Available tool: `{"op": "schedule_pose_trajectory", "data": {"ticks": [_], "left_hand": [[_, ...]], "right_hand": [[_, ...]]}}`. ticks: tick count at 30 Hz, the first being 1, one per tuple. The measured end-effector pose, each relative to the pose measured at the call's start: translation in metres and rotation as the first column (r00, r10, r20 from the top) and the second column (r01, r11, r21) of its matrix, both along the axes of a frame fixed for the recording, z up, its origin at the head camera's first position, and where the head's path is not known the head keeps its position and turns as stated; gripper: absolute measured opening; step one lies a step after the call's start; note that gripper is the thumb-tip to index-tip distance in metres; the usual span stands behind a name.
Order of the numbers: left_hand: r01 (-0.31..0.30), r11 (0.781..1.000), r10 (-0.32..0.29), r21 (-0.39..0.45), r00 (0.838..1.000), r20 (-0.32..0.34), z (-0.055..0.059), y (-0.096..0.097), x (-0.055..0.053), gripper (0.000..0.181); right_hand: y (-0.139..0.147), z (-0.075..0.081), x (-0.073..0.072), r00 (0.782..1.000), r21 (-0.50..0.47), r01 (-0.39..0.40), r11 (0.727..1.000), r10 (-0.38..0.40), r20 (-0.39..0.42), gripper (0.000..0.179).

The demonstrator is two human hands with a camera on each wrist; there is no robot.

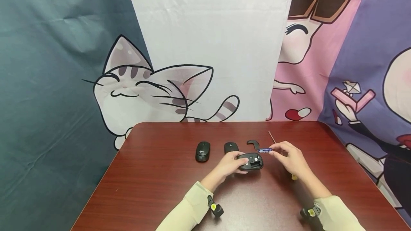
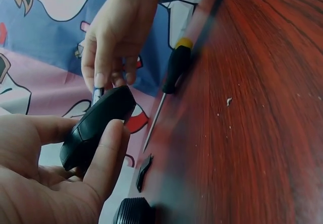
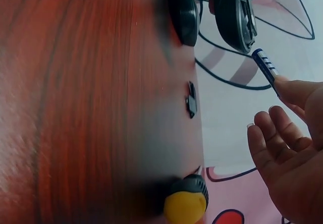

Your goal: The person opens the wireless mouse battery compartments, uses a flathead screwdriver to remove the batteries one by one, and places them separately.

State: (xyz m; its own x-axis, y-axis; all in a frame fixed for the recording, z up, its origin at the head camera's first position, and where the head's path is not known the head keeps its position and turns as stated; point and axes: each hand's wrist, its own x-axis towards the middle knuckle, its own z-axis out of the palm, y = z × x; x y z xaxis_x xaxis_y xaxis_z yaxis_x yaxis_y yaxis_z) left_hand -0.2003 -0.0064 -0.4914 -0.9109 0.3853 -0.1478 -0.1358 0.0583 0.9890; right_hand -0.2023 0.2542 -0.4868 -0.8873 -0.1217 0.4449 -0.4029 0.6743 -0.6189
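Observation:
My left hand (image 1: 228, 164) grips a black computer mouse (image 1: 251, 162) with its underside up and the battery compartment uncovered. Between thumb and fingertips my right hand (image 1: 291, 158) pinches a blue battery (image 1: 265, 150) by one end. In the right wrist view the battery's free end (image 3: 257, 54) points at the near end of the held mouse (image 3: 234, 19). The left wrist view shows the mouse (image 2: 98, 125) held by its edges above the table, with the battery partly hidden behind it. A black battery cover (image 1: 253, 143) lies on the table behind the held mouse.
Two more black mice, one at the left (image 1: 203, 151) and one behind the left hand (image 1: 231, 147), sit on the reddish-brown table (image 1: 154, 188). A screwdriver (image 2: 176, 67) with a black and yellow handle lies beyond the right hand. A printed cloth (image 1: 212, 27) hangs behind the table.

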Motion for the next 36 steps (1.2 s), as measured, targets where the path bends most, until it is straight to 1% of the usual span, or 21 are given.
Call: {"op": "schedule_pose_trajectory", "data": {"ticks": [4,7,12,21,29,36], "left_hand": [[-0.005,1.0,0.005,-0.01,1.0,0.003,0.0,0.009,-0.002,0.037],[-0.016,1.0,0.016,-0.016,1.0,0.015,-0.001,0.015,-0.003,0.037],[-0.041,0.999,0.042,-0.014,0.999,0.031,-0.007,0.025,-0.006,0.037],[-0.062,0.998,0.063,-0.028,0.998,0.026,-0.013,0.037,-0.012,0.036],[-0.099,0.993,0.1,-0.058,0.995,0.029,-0.02,0.045,-0.02,0.032],[-0.085,0.993,0.089,-0.077,0.995,0.045,-0.026,0.05,-0.023,0.029]], "right_hand": [[0.005,-0.002,-0.009,0.999,0.027,0.021,0.999,-0.022,0.035,0.015],[0.008,-0.002,-0.015,0.997,0.048,0.023,0.999,-0.026,0.067,0.017],[0.012,-0.002,-0.023,0.991,0.052,0.024,0.998,-0.03,0.128,0.018],[0.017,-0.002,-0.038,0.978,0.059,0.022,0.998,-0.034,0.208,0.019],[0.022,-0.005,-0.057,0.969,0.082,0.016,0.996,-0.036,0.244,0.021],[0.026,-0.01,-0.067,0.958,0.124,0.018,0.992,-0.052,0.282,0.021]]}}
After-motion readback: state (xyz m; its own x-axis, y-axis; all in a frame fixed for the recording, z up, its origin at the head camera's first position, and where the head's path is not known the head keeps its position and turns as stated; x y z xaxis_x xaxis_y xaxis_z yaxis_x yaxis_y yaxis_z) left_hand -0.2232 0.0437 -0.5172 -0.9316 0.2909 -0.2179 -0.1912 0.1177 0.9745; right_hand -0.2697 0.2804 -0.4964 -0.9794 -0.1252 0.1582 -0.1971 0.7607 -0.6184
